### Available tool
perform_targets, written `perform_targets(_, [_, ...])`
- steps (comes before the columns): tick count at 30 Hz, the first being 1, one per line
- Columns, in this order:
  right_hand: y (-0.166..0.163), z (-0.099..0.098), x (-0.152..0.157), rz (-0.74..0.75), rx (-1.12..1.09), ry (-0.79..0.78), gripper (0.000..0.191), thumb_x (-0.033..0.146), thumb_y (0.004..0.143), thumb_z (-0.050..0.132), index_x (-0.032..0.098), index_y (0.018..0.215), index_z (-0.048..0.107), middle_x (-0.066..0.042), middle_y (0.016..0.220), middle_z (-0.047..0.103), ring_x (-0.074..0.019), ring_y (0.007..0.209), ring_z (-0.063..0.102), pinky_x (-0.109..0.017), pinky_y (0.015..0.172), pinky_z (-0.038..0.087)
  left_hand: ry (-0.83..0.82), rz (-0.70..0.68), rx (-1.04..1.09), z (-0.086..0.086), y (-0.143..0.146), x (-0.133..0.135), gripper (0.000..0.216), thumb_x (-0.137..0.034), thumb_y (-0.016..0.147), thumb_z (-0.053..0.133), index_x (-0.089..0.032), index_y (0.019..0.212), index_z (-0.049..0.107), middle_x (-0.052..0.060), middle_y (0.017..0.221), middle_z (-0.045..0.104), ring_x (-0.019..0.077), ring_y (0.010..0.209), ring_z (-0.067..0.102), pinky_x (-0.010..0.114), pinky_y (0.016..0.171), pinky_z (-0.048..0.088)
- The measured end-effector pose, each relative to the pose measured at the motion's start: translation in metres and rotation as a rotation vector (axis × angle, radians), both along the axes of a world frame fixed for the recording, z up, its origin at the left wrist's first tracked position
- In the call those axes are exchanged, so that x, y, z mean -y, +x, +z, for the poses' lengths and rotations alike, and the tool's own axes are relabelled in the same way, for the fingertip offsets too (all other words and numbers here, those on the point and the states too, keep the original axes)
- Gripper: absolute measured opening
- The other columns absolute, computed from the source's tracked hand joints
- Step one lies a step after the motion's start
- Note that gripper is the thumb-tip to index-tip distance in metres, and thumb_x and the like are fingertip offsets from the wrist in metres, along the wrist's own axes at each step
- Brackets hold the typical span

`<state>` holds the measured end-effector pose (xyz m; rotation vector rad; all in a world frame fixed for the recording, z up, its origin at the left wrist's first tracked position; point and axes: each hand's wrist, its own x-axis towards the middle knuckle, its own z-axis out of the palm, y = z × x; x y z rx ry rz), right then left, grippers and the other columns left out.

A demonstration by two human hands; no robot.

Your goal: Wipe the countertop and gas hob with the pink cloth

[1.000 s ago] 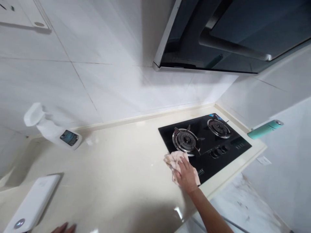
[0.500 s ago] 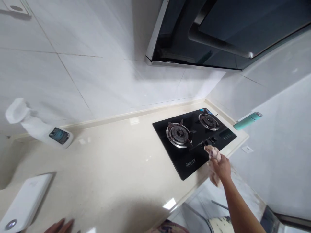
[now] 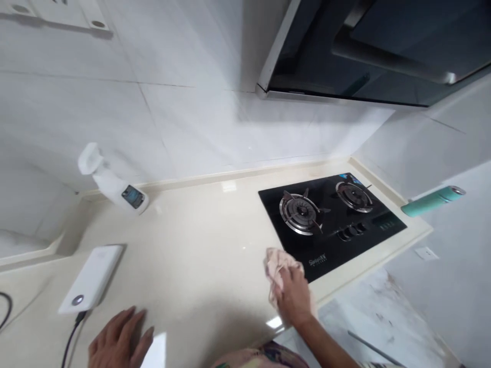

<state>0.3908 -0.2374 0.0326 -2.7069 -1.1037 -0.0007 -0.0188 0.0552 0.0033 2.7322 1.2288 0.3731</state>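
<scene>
My right hand (image 3: 294,296) presses a crumpled pinkish cloth (image 3: 276,267) onto the cream countertop (image 3: 199,255), just off the front left corner of the black two-burner gas hob (image 3: 332,227). Its fingers are closed over the cloth. My left hand (image 3: 120,340) lies flat on the countertop at the bottom left, fingers spread, holding nothing. It is nearest to a white power bank (image 3: 92,278) with a dark cable running from it.
A white spray bottle (image 3: 115,184) stands by the tiled back wall. A dark range hood (image 3: 368,51) hangs over the hob. A teal bottle (image 3: 431,201) sticks out at the right beyond the counter end. The counter's front edge drops to the floor at lower right.
My right hand carried the cloth from the hob's front right edge back left to the countertop beside the hob. My left hand has come further into view on the counter.
</scene>
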Motion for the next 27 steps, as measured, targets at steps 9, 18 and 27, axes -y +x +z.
perform_targets(9, [-0.024, 0.007, -0.066, 0.192, -0.312, 0.428, 0.04, 0.026, 0.091, 0.053, 0.022, 0.129, 0.066, -0.013, 0.128, 0.057, -0.027, 0.122, 0.058, -0.043, 0.108, 0.051, 0.133, -0.059, 0.055, -0.005, -0.005, 0.005, 0.043, -0.052, 0.094, 0.057, -0.026, 0.126, 0.069, 0.013, 0.136, 0.068, 0.0334, 0.127, 0.061, 0.049, 0.1, 0.051])
perform_targets(18, [0.042, -0.031, -0.094, 0.157, 0.075, -0.088, 0.066, 0.061, 0.097, 0.052, 0.019, 0.147, 0.06, -0.023, 0.161, 0.043, -0.0484, 0.146, 0.04, -0.066, 0.116, 0.034, 0.241, -0.096, 0.109, -0.009, -0.005, 0.008, 0.043, -0.051, 0.093, 0.065, -0.03, 0.131, 0.065, 0.008, 0.137, 0.068, 0.0298, 0.127, 0.062, 0.044, 0.098, 0.051])
perform_targets(27, [0.11, 0.019, -0.304, 0.072, -0.155, -0.066, 0.069, 0.056, 0.1, 0.055, 0.017, 0.157, 0.049, -0.022, 0.173, 0.021, -0.0458, 0.156, 0.019, -0.063, 0.124, 0.015, 0.318, -0.129, 0.078, -0.011, -0.007, 0.016, 0.048, -0.048, 0.092, 0.069, -0.028, 0.136, 0.065, 0.011, 0.14, 0.067, 0.0293, 0.133, 0.058, 0.043, 0.105, 0.049])
